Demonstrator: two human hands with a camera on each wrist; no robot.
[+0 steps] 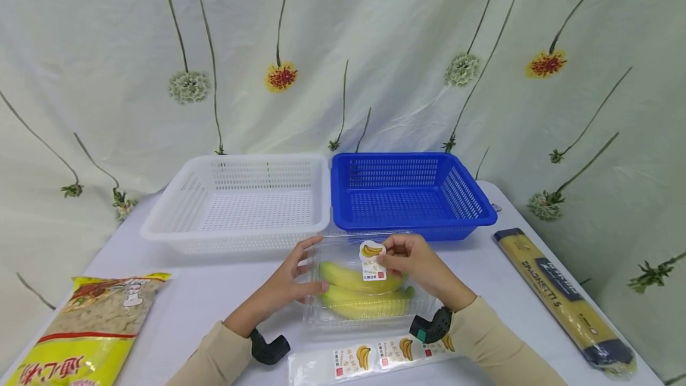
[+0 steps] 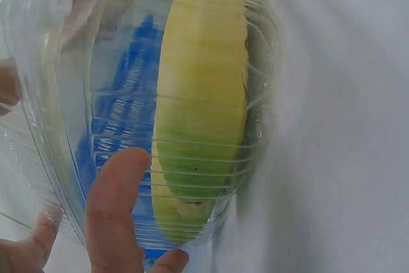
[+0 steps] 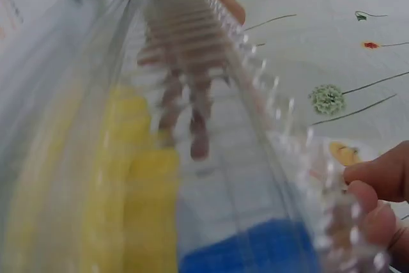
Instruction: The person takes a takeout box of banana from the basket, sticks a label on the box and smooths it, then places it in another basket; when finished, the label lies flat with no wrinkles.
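Note:
A clear plastic clamshell box (image 1: 343,313) with yellow bananas (image 1: 343,279), green at the ends, inside it lies on the table in the head view. My left hand (image 1: 286,285) holds its left end, thumb along the near side and fingers towards the far corner. Between thumb and fingers, my right hand (image 1: 415,264) pinches a white banana sticker (image 1: 373,271) over the lid. In the left wrist view a banana (image 2: 201,81) shows through the ribbed wall beside my left fingers (image 2: 118,209). The right wrist view is blurred; the sticker is partly hidden there behind my fingers.
A strip of banana stickers (image 1: 351,362) lies before the box. Behind it stand a white basket (image 1: 236,236) and a blue basket (image 1: 415,226). A pasta bag (image 1: 91,332) is at left, a spaghetti pack (image 1: 563,296) at right. Flowered cloth (image 1: 343,34) hangs behind the table.

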